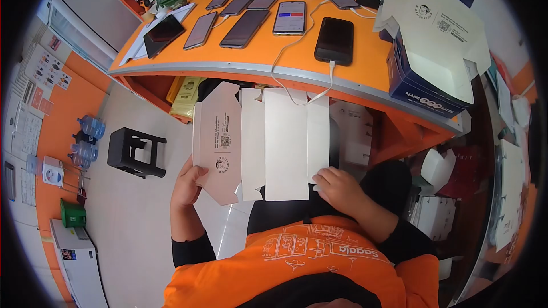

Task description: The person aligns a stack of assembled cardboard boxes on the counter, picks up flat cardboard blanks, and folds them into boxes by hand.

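An unfolded white cardboard food box spans the space between my hands, above my lap and in front of the counter. Its left flap carries black print with a round face logo and a QR code. My left hand grips the edge of that flap, thumb on top. At the lower right corner, my right hand pinches the opposite side panel. The panels lie nearly flat, with crease lines between them. Fingers under the cardboard are hidden.
Several phones and a charging black phone lie on the orange counter. A white cable droops over its front edge. Folded dark blue boxes stand at the right. A black stool is on the floor at left.
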`<act>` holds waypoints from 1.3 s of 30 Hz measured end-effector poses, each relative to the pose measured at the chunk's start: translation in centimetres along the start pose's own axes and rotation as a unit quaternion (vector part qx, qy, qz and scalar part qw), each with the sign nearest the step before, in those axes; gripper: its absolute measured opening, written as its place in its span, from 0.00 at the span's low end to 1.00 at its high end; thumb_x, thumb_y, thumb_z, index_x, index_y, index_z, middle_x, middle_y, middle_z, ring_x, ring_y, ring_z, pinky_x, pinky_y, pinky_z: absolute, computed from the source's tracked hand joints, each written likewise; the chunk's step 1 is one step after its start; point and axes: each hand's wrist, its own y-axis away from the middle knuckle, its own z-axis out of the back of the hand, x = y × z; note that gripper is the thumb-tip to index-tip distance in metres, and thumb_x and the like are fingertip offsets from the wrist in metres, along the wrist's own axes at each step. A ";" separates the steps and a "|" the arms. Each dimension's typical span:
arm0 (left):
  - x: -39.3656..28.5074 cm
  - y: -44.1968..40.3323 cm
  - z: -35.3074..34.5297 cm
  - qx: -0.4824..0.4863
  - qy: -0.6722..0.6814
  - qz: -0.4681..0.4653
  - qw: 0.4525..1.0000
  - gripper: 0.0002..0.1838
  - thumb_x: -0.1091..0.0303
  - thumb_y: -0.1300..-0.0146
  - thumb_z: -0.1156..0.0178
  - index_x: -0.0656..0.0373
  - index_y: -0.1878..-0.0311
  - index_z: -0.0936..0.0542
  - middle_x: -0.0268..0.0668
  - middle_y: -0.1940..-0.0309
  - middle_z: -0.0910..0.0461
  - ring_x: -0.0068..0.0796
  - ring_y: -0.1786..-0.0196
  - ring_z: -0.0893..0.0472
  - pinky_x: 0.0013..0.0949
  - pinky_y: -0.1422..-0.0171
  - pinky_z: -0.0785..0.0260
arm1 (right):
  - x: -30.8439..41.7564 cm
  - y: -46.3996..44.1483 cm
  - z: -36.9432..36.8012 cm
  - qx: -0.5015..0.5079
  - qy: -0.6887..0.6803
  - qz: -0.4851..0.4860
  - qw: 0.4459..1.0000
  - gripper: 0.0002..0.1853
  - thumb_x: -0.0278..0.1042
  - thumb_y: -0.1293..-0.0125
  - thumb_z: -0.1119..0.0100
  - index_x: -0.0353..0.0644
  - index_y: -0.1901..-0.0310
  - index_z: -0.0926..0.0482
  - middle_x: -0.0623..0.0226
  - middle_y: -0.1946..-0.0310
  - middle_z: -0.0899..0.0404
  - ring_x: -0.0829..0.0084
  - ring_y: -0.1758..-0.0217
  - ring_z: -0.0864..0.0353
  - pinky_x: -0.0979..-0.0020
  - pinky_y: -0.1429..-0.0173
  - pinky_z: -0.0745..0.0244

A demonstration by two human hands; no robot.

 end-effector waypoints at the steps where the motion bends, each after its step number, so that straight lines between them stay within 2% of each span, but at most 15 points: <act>1: -0.1 0.0 0.0 -0.001 -0.003 0.000 1.000 0.36 0.73 0.42 0.50 0.69 0.26 0.33 0.47 0.38 0.22 0.39 0.38 0.22 0.37 0.35 0.29 | -0.3 -0.4 0.4 0.020 -0.026 -0.011 0.999 0.12 0.30 0.38 0.36 0.38 0.54 0.18 0.62 0.55 0.19 0.61 0.52 0.17 0.63 0.48 0.20; 7: -0.9 -0.1 0.2 0.021 -0.016 0.005 1.000 0.35 0.74 0.41 0.50 0.68 0.27 0.31 0.45 0.39 0.22 0.36 0.38 0.22 0.35 0.34 0.31 | -3.1 -3.1 1.3 0.123 -0.142 -0.068 0.980 0.09 0.34 0.34 0.33 0.40 0.56 0.19 0.57 0.59 0.16 0.52 0.54 0.15 0.57 0.50 0.21; 9: -1.3 0.0 0.4 0.028 -0.032 0.004 0.999 0.34 0.74 0.40 0.50 0.68 0.27 0.31 0.43 0.39 0.22 0.35 0.38 0.22 0.34 0.34 0.32 | -3.7 -3.9 1.1 0.148 -0.140 -0.085 0.975 0.12 0.31 0.36 0.31 0.42 0.53 0.21 0.58 0.59 0.14 0.49 0.52 0.16 0.57 0.48 0.21; 12: -1.7 0.1 0.4 0.038 -0.057 0.002 0.998 0.34 0.75 0.40 0.50 0.68 0.27 0.31 0.42 0.40 0.22 0.34 0.38 0.23 0.33 0.34 0.33 | -3.2 -4.9 1.8 0.157 -0.187 -0.193 0.950 0.19 0.30 0.38 0.28 0.41 0.50 0.28 0.54 0.55 0.18 0.45 0.50 0.18 0.55 0.47 0.23; 15: -1.8 0.0 0.3 0.047 -0.069 0.001 0.996 0.34 0.75 0.40 0.49 0.68 0.27 0.32 0.43 0.39 0.22 0.35 0.38 0.23 0.34 0.34 0.33 | -3.1 -5.1 1.1 0.098 -0.165 -0.220 0.956 0.26 0.29 0.40 0.25 0.40 0.48 0.34 0.50 0.48 0.24 0.42 0.46 0.20 0.52 0.47 0.24; 18: -1.1 -0.2 0.7 0.032 -0.070 0.008 0.997 0.35 0.74 0.41 0.49 0.69 0.26 0.33 0.45 0.39 0.22 0.38 0.37 0.22 0.36 0.34 0.31 | -2.7 -5.5 0.7 0.069 -0.119 -0.230 0.964 0.30 0.34 0.42 0.22 0.37 0.49 0.35 0.47 0.44 0.29 0.41 0.50 0.17 0.51 0.50 0.19; 21: -0.5 -0.6 1.3 0.020 -0.052 0.025 0.998 0.35 0.74 0.40 0.48 0.69 0.27 0.32 0.44 0.39 0.21 0.37 0.37 0.22 0.35 0.34 0.31 | -2.0 -6.5 2.1 0.060 -0.004 -0.279 0.958 0.37 0.38 0.50 0.17 0.39 0.46 0.35 0.51 0.46 0.29 0.44 0.45 0.21 0.52 0.47 0.23; 24: 0.1 -1.4 2.4 0.015 -0.045 0.047 0.998 0.34 0.73 0.39 0.48 0.67 0.26 0.31 0.42 0.39 0.22 0.34 0.37 0.23 0.34 0.33 0.33 | -3.1 -7.2 1.8 0.082 -0.021 -0.307 0.948 0.40 0.40 0.55 0.15 0.39 0.47 0.34 0.53 0.49 0.29 0.46 0.45 0.22 0.52 0.47 0.22; 27: 0.3 -1.7 3.0 0.020 -0.053 0.058 0.997 0.33 0.72 0.38 0.48 0.67 0.27 0.31 0.42 0.39 0.21 0.34 0.38 0.23 0.34 0.35 0.31 | -3.1 -7.3 0.7 0.087 0.006 -0.304 0.949 0.42 0.38 0.57 0.15 0.38 0.44 0.34 0.52 0.49 0.28 0.49 0.45 0.19 0.57 0.51 0.15; 30: -0.2 -1.3 2.7 0.029 -0.070 0.029 0.997 0.32 0.71 0.37 0.48 0.67 0.28 0.30 0.42 0.41 0.20 0.32 0.41 0.22 0.32 0.38 0.30 | -1.8 -6.7 1.7 0.058 0.010 -0.281 0.958 0.42 0.42 0.54 0.17 0.38 0.41 0.31 0.51 0.47 0.26 0.49 0.38 0.23 0.52 0.41 0.18; 32: -0.5 -0.8 1.3 0.016 -0.090 -0.008 0.996 0.31 0.70 0.37 0.49 0.67 0.29 0.29 0.41 0.43 0.20 0.31 0.44 0.20 0.31 0.42 0.29 | 0.3 -5.7 2.6 0.018 0.129 -0.168 0.977 0.36 0.42 0.46 0.23 0.38 0.39 0.30 0.50 0.42 0.26 0.50 0.33 0.25 0.46 0.33 0.25; 33: -0.7 -0.2 0.8 0.007 -0.089 0.002 0.996 0.30 0.70 0.37 0.49 0.67 0.30 0.28 0.41 0.44 0.20 0.31 0.46 0.20 0.31 0.44 0.28 | 1.5 -5.1 2.8 0.002 0.184 -0.108 0.977 0.34 0.42 0.42 0.26 0.37 0.38 0.29 0.49 0.40 0.26 0.51 0.31 0.27 0.43 0.29 0.29; 36: -1.1 1.0 -0.7 -0.017 -0.082 0.031 0.996 0.30 0.70 0.37 0.49 0.68 0.31 0.28 0.41 0.49 0.19 0.29 0.53 0.19 0.30 0.52 0.28 | 5.7 -3.9 3.2 0.098 0.194 -0.008 0.976 0.27 0.39 0.34 0.37 0.37 0.37 0.27 0.50 0.35 0.27 0.54 0.26 0.30 0.37 0.23 0.39; 39: -1.0 1.6 -2.3 -0.015 -0.036 0.037 0.999 0.30 0.70 0.37 0.49 0.68 0.31 0.29 0.42 0.48 0.19 0.29 0.53 0.19 0.29 0.50 0.28 | 7.0 -3.6 1.0 0.060 0.150 0.024 0.987 0.23 0.33 0.35 0.41 0.35 0.39 0.25 0.51 0.38 0.24 0.56 0.29 0.28 0.42 0.27 0.32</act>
